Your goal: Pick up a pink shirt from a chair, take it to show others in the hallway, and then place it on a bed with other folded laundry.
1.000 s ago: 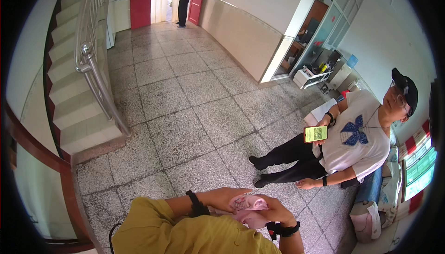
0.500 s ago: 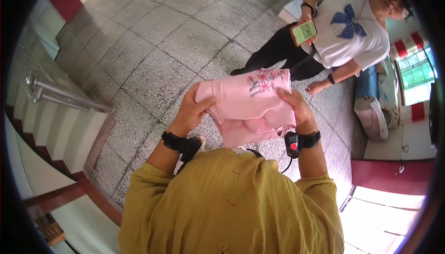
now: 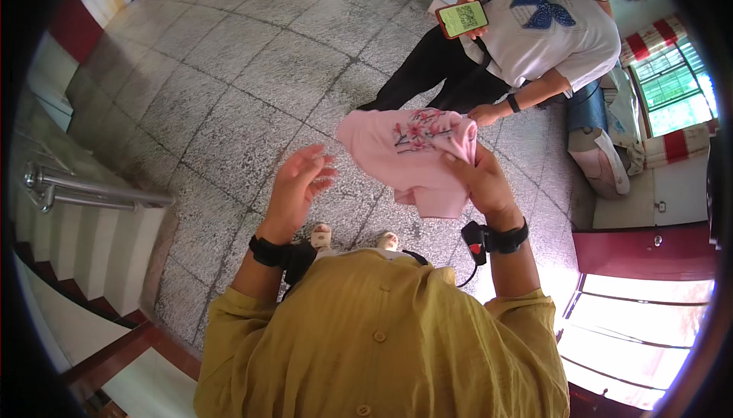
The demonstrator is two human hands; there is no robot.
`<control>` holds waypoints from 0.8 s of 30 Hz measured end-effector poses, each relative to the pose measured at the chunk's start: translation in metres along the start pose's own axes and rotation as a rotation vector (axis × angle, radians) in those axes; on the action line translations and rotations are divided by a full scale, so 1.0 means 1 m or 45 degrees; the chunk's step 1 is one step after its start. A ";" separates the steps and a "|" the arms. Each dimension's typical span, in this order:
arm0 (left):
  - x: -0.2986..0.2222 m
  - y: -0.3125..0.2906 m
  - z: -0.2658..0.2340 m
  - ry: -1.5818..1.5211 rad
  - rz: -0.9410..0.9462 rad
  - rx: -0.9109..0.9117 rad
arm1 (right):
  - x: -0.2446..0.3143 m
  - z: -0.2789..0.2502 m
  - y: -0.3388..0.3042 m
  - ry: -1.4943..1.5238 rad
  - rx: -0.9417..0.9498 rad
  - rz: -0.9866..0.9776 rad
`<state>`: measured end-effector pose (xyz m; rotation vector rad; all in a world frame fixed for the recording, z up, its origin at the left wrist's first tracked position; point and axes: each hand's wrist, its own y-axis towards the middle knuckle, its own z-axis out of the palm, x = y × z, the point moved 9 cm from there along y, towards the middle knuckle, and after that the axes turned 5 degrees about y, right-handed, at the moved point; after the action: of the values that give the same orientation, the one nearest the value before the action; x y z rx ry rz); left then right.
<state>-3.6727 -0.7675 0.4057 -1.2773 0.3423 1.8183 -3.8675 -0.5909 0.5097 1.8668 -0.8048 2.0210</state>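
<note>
A pink garment (image 3: 431, 154), folded and printed or embroidered with blossom branches, hangs in front of me above the floor. My right hand (image 3: 489, 181) grips its right edge, thumb on top and fingers underneath. To the left of the cloth, and apart from it, my left hand (image 3: 296, 185) is raised with its fingers spread, holding nothing. Black bands sit on both my wrists. At the garment's far right corner is the other person's lowered hand (image 3: 482, 115); whether it touches the cloth I cannot tell.
A person in a white T-shirt (image 3: 588, 44) stands ahead at the right, holding a phone (image 3: 462, 19) with a lit screen. A steel handrail (image 3: 99, 189) and stairs lie at left. Bags (image 3: 599, 162) rest by the window, beside a dark red cabinet (image 3: 649, 254).
My left hand has let go of the garment and moved away left. The garment's left end now sags. The other person has shifted left, their lowered hand closer to the cloth.
</note>
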 end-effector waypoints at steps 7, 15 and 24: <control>-0.004 -0.016 0.084 -0.876 -0.426 0.552 | 0.039 0.112 -0.038 -1.133 0.387 -0.961; -0.011 -0.011 0.020 -0.539 -0.204 0.317 | 0.021 0.155 -0.058 -1.325 0.579 -0.802; -0.053 -0.036 -0.009 -0.371 0.005 0.402 | 0.019 0.110 -0.043 -0.811 0.121 -0.526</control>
<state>-3.6339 -0.7780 0.4567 -0.7843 0.4476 1.8362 -3.7558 -0.6213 0.5387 2.5198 -0.3967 1.2415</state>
